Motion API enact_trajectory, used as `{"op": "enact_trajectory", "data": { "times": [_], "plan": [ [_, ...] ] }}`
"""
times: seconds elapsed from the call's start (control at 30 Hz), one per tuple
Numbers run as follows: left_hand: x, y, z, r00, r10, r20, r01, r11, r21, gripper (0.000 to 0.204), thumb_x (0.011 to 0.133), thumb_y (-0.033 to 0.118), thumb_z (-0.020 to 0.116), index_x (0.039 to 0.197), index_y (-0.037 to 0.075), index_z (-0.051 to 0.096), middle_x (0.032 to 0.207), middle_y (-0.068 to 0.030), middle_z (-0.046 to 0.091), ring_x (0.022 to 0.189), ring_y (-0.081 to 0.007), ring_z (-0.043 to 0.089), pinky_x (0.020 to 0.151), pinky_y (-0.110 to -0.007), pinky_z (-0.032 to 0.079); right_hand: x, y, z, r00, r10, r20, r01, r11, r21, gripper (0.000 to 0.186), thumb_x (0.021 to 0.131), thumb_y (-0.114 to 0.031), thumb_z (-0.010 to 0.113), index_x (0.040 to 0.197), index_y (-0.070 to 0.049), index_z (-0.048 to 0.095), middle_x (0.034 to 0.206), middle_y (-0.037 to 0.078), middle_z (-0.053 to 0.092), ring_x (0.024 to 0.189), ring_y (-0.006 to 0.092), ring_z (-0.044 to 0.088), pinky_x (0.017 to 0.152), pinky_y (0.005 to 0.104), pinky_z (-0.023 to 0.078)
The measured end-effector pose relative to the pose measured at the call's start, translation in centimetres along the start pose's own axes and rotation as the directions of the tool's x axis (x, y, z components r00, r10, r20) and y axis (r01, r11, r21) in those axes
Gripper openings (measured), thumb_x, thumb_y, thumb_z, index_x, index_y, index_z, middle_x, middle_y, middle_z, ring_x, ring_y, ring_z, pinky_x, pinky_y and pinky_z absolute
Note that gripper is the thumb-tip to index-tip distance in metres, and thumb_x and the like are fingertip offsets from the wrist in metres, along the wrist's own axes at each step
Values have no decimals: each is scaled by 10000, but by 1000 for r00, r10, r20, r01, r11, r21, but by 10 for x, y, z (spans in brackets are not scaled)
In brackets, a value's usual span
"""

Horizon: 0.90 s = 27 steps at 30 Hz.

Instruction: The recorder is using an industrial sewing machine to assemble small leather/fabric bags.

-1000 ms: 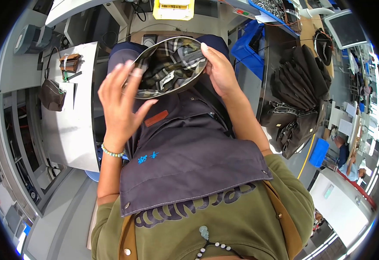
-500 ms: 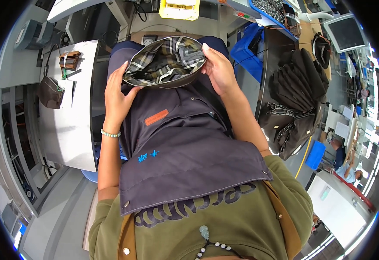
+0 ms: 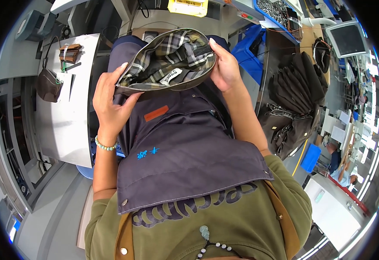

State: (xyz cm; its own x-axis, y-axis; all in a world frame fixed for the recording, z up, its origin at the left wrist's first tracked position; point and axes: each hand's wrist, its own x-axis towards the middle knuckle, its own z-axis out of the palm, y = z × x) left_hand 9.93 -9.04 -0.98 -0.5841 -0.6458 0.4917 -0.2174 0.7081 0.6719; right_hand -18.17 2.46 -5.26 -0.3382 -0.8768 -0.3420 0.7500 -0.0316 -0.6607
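Between my hands, above my lap, is a dark brown zippered pouch (image 3: 172, 88) with its mouth wide apart. Its plaid lining (image 3: 154, 60) faces up, and a white label (image 3: 171, 76) shows inside. At the pouch's left end, my left hand (image 3: 111, 97) pinches the rim, thumb on the near side and fingers along the end. My right hand (image 3: 224, 65) grips the opposite end, thumb on top of the zipper edge and the other fingers partly hidden beneath. The dark apron (image 3: 185, 160) lies under the pouch.
On the left, a white table (image 3: 64, 130) bears a small brown pouch (image 3: 49, 84) and a brown bundle (image 3: 70, 53). Several stacked brown pouches (image 3: 293, 86) lie on the right bench. A blue bin (image 3: 248, 52), a yellow tray (image 3: 188, 8) and a monitor (image 3: 347, 39) stand further off.
The pouch has come up slightly and spread wider, its left end swung left with my left hand. My right hand has shifted a little right. More of the white label shows.
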Motion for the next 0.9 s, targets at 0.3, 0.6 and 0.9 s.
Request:
{"op": "enact_trajectory", "data": {
  "times": [0.3, 0.6, 0.9],
  "plan": [
    [5, -3, 3, 999, -45, 11, 46, 998, -36, 702, 645, -26, 877, 1302, 31, 636, 1011, -116, 652, 895, -260, 636, 819, -333, 517, -3, 5, 10, 984, -34, -172, 26, 998, -51, 309, 1064, -263, 535, 1164, -2, 667, 1104, 75, 732, 944, 178, 698, 870, 338, 544],
    [5, -4, 3, 998, -65, 23, 66, 997, -33, 709, 649, -34, 874, 1312, 45, 635, 1043, -113, 659, 932, -257, 649, 850, -324, 518, -11, 0, 17, 983, -54, -173, 32, 991, -129, 325, 1051, -289, 563, 1111, 4, 690, 1034, 74, 743, 906, 165, 698, 848, 327, 545],
    [3, -7, 3, 999, -32, 27, 32, 999, 1, 748, 616, -60, 861, 1319, 57, 634, 994, -100, 636, 884, -251, 633, 801, -323, 515, -14, -1, 22, 987, -72, -145, 49, 987, -156, 348, 1068, -302, 536, 1111, 8, 687, 1027, 69, 742, 886, 150, 699, 824, 312, 554]
  ]
}}
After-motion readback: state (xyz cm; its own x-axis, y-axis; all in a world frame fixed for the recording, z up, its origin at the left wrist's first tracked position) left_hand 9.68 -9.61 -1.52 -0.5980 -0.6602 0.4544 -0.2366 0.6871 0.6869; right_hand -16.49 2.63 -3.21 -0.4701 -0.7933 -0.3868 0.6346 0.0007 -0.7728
